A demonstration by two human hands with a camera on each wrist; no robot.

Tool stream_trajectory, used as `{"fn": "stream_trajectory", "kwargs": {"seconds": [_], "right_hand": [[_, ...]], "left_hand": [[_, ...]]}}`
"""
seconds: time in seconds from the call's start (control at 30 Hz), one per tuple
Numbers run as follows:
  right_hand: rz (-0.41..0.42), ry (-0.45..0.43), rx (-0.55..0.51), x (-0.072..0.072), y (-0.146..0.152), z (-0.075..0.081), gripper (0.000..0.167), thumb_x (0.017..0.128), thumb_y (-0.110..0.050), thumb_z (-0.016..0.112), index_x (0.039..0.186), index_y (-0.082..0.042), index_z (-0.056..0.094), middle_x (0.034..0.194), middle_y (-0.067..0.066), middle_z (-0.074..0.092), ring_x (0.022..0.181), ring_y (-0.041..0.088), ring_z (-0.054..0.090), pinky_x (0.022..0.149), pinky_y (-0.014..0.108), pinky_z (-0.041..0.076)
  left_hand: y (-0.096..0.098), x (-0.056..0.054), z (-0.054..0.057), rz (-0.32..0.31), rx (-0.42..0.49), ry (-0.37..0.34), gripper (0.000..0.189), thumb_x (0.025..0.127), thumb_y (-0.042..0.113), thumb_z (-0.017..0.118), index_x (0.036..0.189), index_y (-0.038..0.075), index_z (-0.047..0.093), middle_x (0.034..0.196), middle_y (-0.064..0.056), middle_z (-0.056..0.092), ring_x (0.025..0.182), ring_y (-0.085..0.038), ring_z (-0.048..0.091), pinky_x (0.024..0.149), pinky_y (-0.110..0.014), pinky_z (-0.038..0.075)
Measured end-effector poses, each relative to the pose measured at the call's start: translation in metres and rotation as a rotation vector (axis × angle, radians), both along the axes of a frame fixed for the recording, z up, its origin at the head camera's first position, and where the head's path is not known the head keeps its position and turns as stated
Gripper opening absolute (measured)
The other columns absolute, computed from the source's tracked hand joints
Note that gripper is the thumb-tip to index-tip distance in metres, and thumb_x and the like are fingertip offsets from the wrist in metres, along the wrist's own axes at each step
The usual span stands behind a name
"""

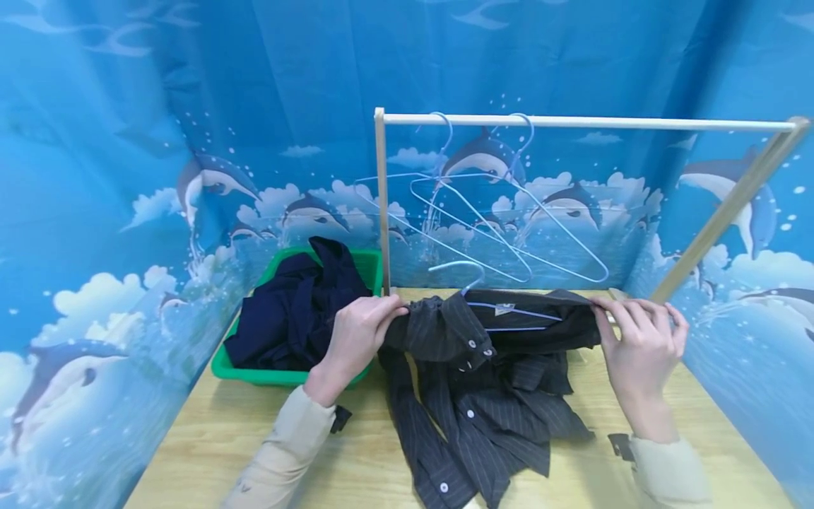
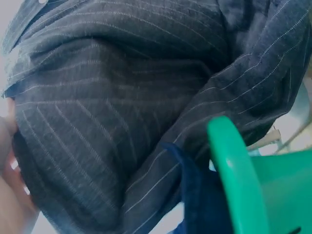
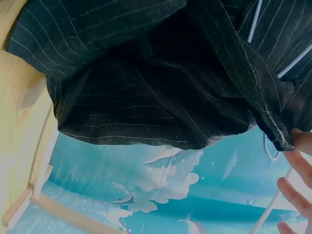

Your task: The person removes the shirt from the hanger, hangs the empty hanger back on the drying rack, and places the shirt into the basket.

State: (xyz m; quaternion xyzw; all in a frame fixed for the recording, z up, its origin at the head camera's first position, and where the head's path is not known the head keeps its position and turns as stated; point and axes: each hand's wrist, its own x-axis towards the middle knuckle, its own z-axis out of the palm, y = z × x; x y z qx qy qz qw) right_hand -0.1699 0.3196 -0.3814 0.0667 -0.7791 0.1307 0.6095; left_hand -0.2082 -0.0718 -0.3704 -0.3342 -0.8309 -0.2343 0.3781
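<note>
A dark pinstriped shirt with white buttons hangs between both hands above the table, its sleeve and hem draping down. Inside its open neck sits a light blue wire hanger, its hook sticking up past the collar. My left hand pinches the shirt at its left shoulder. At the opposite shoulder edge my right hand pinches the cloth between thumb and fingers. In the left wrist view the striped cloth hides most of the left hand; the right fingers show at the cloth's edge in the right wrist view.
A green basket holding dark navy clothing stands at the left. Behind the shirt, a rack with a white rail carries two light blue wire hangers. A wooden table lies below, with a dolphin-print curtain around it.
</note>
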Motion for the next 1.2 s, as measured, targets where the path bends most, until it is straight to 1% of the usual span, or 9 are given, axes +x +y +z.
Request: {"fn": "stream_trajectory", "kwargs": {"seconds": [0.17, 0.37, 0.47, 0.57, 0.7, 0.83, 1.03, 1.13, 1.2], "right_hand": [[0.010, -0.046, 0.016, -0.002, 0.004, -0.001, 0.011, 0.084, -0.012, 0.082, 0.096, -0.011, 0.081, 0.091, 0.018, 0.075, 0.089, 0.041, 0.063, 0.096, 0.064, 0.038], [0.029, -0.102, 0.021, -0.003, 0.005, -0.004, 0.012, 0.084, -0.010, 0.082, 0.095, -0.014, 0.082, 0.089, 0.015, 0.076, 0.085, 0.040, 0.064, 0.088, 0.062, 0.040], [0.047, -0.162, 0.044, -0.004, 0.005, -0.008, 0.015, 0.083, -0.007, 0.082, 0.096, -0.015, 0.081, 0.087, 0.013, 0.076, 0.085, 0.040, 0.065, 0.082, 0.060, 0.042], [0.093, -0.232, 0.070, -0.004, 0.004, -0.013, 0.022, 0.080, -0.002, 0.082, 0.098, -0.015, 0.081, 0.086, 0.012, 0.075, 0.083, 0.038, 0.066, 0.075, 0.057, 0.044], [0.149, -0.305, 0.051, -0.004, 0.004, -0.020, 0.028, 0.081, 0.002, 0.080, 0.105, -0.013, 0.079, 0.091, 0.013, 0.076, 0.084, 0.037, 0.067, 0.068, 0.053, 0.046], [0.143, -0.311, 0.020, -0.001, 0.006, -0.018, 0.028, 0.089, 0.002, 0.073, 0.114, -0.009, 0.076, 0.097, 0.014, 0.076, 0.085, 0.038, 0.068, 0.070, 0.049, 0.046], [0.144, -0.229, 0.007, 0.003, 0.003, -0.007, 0.028, 0.095, -0.002, 0.068, 0.121, -0.010, 0.073, 0.095, 0.008, 0.078, 0.076, 0.035, 0.068, 0.059, 0.042, 0.037], [0.187, -0.188, 0.027, 0.007, -0.004, -0.003, 0.021, 0.099, -0.014, 0.065, 0.117, -0.010, 0.075, 0.093, 0.007, 0.078, 0.077, 0.033, 0.069, 0.058, 0.041, 0.038], [0.231, -0.163, 0.067, 0.009, -0.010, -0.001, 0.026, 0.103, -0.027, 0.061, 0.112, -0.009, 0.077, 0.090, 0.008, 0.077, 0.077, 0.032, 0.070, 0.060, 0.041, 0.042]], "left_hand": [[0.002, 0.000, 0.005, -0.048, 0.074, -0.010, 0.007, 0.095, 0.018, 0.070, 0.096, 0.012, 0.073, 0.088, -0.002, 0.075, 0.079, -0.019, 0.072, 0.076, -0.037, 0.060], [0.000, -0.002, 0.008, -0.061, 0.134, -0.003, 0.009, 0.095, 0.018, 0.069, 0.097, 0.010, 0.074, 0.087, -0.003, 0.075, 0.077, -0.019, 0.072, 0.071, -0.036, 0.059], [0.000, -0.002, 0.008, -0.074, 0.160, -0.008, 0.009, 0.095, 0.015, 0.068, 0.098, 0.009, 0.074, 0.088, -0.004, 0.075, 0.078, -0.020, 0.072, 0.071, -0.036, 0.060], [0.002, -0.001, 0.009, -0.089, 0.174, -0.013, 0.008, 0.095, 0.012, 0.068, 0.098, 0.008, 0.074, 0.088, -0.005, 0.075, 0.079, -0.020, 0.073, 0.073, -0.035, 0.060], [0.005, 0.000, 0.011, -0.094, 0.165, -0.008, 0.007, 0.094, 0.012, 0.069, 0.098, 0.008, 0.074, 0.088, -0.005, 0.075, 0.079, -0.019, 0.073, 0.073, -0.034, 0.060], [0.004, 0.000, 0.012, -0.087, 0.163, -0.011, 0.008, 0.095, 0.012, 0.069, 0.098, 0.008, 0.074, 0.088, -0.005, 0.075, 0.079, -0.019, 0.073, 0.074, -0.034, 0.060], [0.003, -0.001, 0.010, -0.072, 0.134, -0.026, 0.007, 0.095, 0.015, 0.069, 0.096, 0.010, 0.074, 0.087, -0.004, 0.074, 0.077, -0.019, 0.072, 0.072, -0.034, 0.060], [0.007, -0.001, 0.008, -0.067, 0.101, -0.025, 0.007, 0.095, 0.017, 0.069, 0.095, 0.011, 0.072, 0.086, -0.003, 0.074, 0.077, -0.018, 0.071, 0.072, -0.034, 0.059], [0.010, -0.001, 0.007, -0.066, 0.090, -0.021, 0.008, 0.095, 0.019, 0.069, 0.094, 0.011, 0.072, 0.087, -0.002, 0.074, 0.077, -0.018, 0.071, 0.072, -0.035, 0.059]]}}
